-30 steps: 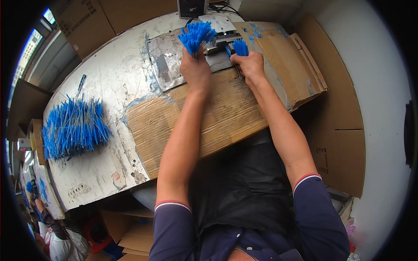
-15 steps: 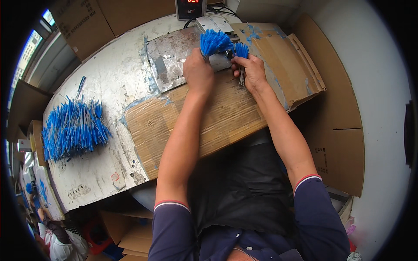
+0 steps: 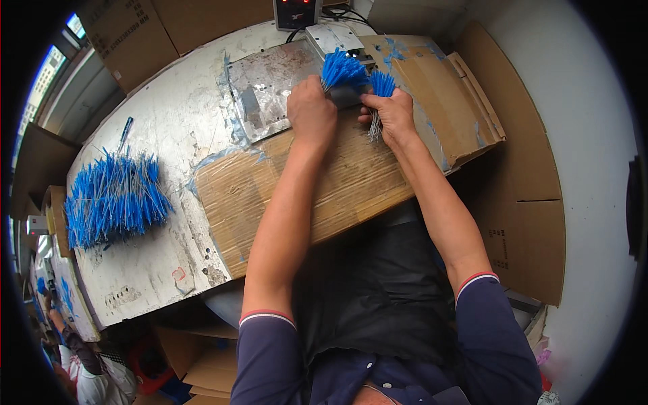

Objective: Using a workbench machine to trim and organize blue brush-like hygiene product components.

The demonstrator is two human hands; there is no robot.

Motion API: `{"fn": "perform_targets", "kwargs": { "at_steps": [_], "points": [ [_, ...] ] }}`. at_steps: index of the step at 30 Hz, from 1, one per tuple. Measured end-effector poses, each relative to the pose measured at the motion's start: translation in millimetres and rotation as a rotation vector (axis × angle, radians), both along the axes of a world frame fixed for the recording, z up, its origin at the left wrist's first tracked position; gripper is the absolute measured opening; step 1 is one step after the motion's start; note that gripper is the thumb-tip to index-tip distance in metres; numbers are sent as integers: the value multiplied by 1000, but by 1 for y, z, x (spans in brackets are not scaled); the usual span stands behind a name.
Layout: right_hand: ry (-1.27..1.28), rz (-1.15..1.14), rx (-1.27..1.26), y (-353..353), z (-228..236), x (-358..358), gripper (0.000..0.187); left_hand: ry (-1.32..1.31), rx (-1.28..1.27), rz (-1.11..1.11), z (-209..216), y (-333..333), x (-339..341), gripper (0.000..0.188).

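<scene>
My left hand is closed around a thick bundle of thin blue-tipped wires, whose blue ends fan out up and to the right. In my right hand is a smaller bundle of blue-tipped wires, gripped between thumb and fingers. Its blue ends point up, and its bare silvery stems hang below the fingers. The two bundles are close together, just in front of a small metal device at the back of the bench. The left bundle's stems are hidden by the hand.
A large pile of blue-tipped wires lies on the white bench at left, with a pen behind it. Cardboard covers the near edge. A metal plate and a box with a red display are farther back. Another person works at lower left.
Both hands have shifted slightly to the right with their bundles. The left bundle leans more to the right. At lower left, the other person's arm has moved a little.
</scene>
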State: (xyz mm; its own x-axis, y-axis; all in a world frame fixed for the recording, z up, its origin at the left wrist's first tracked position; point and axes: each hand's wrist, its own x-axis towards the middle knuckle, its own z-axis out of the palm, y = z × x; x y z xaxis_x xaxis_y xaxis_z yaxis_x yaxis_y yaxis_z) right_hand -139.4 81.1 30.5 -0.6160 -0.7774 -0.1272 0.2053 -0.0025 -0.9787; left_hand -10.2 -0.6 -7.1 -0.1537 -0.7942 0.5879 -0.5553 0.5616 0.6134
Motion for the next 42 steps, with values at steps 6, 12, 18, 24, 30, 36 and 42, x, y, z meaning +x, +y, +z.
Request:
{"fn": "perform_targets", "kwargs": {
  "at_steps": [6, 12, 18, 24, 30, 36, 42],
  "points": [
    [141, -83, 43, -2, -5, -2, 11, -141, -57, 7, 4, 5, -3, 11],
    [234, -39, 87, -11, -4, 4, 16, -27, 42, 110, 4, 1, 1, 9],
    [284, -115, 101, -31, -4, 3, 15, 254, 136, 138, 9, -1, 3, 11],
    [272, -176, 134, -41, -7, 6, 14, 250, 153, 118, 6, -3, 5, 13],
    [254, -206, 92, -42, -10, 6, 12, 231, 76, 135, 5, -3, 4, 13],
    [47, -165, 58, -36, -1, 6, 20, 157, 85, 119, 8, 1, 2, 12],
    [-142, -53, -132, -19, -9, -6, 14, 33, 102, 44, 6, 0, 0, 10]
  ]
}}
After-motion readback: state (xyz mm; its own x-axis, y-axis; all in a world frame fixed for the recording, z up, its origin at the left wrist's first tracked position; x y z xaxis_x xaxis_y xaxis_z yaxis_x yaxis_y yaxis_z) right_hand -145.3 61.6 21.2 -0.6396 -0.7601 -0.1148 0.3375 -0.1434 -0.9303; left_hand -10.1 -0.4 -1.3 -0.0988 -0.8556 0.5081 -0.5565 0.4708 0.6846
